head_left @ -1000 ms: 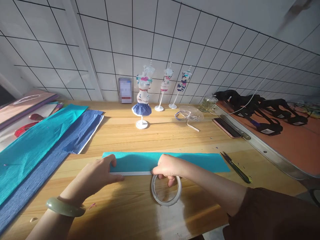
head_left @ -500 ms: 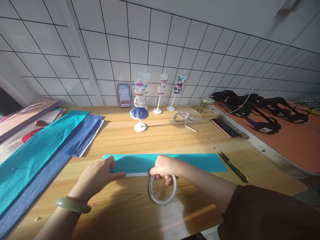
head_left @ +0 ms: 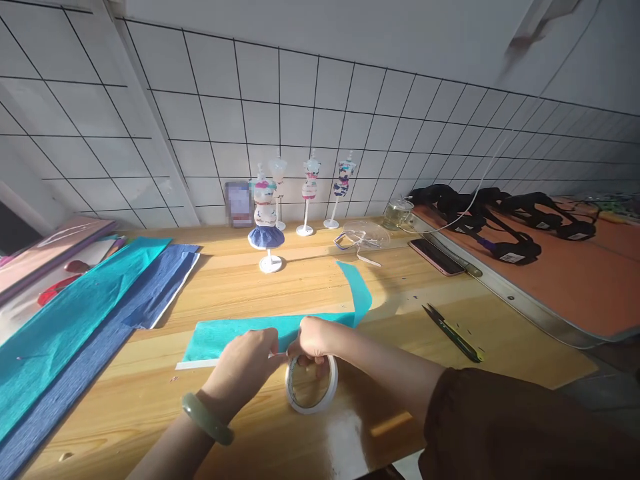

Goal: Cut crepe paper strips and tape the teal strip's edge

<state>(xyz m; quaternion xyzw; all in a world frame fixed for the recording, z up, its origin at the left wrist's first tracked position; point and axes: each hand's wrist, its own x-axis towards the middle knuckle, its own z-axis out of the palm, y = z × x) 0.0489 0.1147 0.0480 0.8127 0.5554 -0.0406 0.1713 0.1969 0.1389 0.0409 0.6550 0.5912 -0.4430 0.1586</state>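
A teal crepe paper strip [head_left: 215, 337] lies across the table in front of me, its right end curling up and back. White tape [head_left: 193, 365] runs along its near edge. My left hand [head_left: 250, 360] is closed at that taped edge, thumb and bent index finger pressed together on the strip. Right beside it, my right hand [head_left: 315, 340] grips a roll of white double-sided tape [head_left: 327, 398], its fingers reaching into the ring. The two hands' fingertips nearly touch, and they hide the spot where the tape leaves the roll.
Thread snips [head_left: 455, 335] lie at the right, near a phone [head_left: 437, 257]. Small dress forms [head_left: 265, 213] stand at the back, one in a blue skirt. Teal and blue crepe sheets [head_left: 150, 293] cover the left side. Black straps [head_left: 515, 247] lie on an orange surface.
My left hand has slid right along the strip, up to my right hand. The strip's right end, flat before, now curls upward. The whole view has shifted slightly.
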